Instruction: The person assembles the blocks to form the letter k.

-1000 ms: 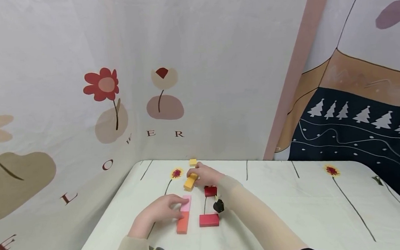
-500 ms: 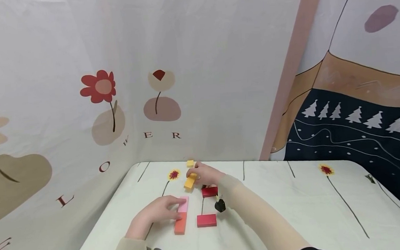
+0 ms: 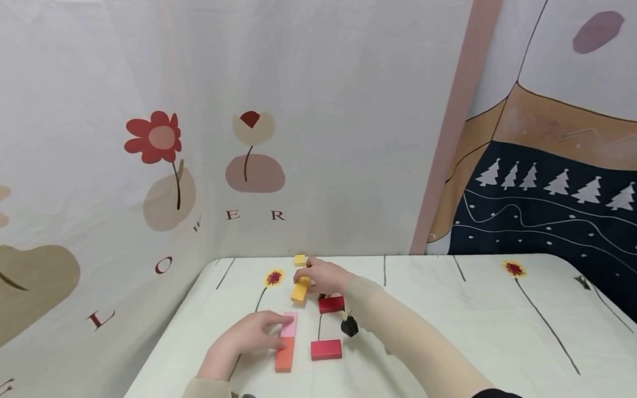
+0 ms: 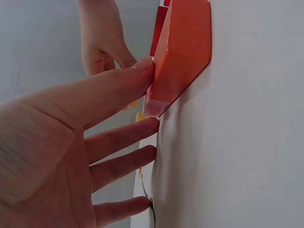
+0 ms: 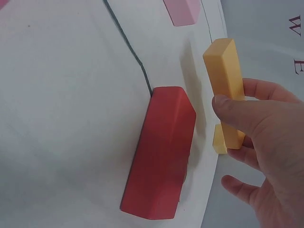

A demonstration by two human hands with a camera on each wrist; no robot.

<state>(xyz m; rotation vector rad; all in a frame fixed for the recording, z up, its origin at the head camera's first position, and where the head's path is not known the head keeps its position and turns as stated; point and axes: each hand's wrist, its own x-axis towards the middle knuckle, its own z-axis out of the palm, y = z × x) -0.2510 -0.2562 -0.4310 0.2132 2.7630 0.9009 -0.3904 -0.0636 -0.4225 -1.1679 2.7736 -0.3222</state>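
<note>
My right hand (image 3: 325,276) pinches a yellow-orange block (image 3: 300,290) between thumb and fingers. In the right wrist view that block (image 5: 227,71) is tilted and stands off the table, its shadow beside it. My left hand (image 3: 247,336) lies beside a pink block (image 3: 289,325) and an orange block (image 3: 284,355), which sit end to end. Its thumb touches the side of the orange block (image 4: 187,47) in the left wrist view, while the other fingers extend fairly straight. A smaller yellow block (image 3: 300,260) sits behind my right hand.
Two red blocks, a nearer one (image 3: 326,349) and a farther one (image 3: 331,305), lie right of the orange and pink row. The white flower-print table (image 3: 440,313) meets a printed curtain (image 3: 320,132) at the back and left.
The head view has shifted slightly, so the scene sits a little farther left. Both hands keep nearly the same pose, and the yellow-orange block stays in the right hand.
</note>
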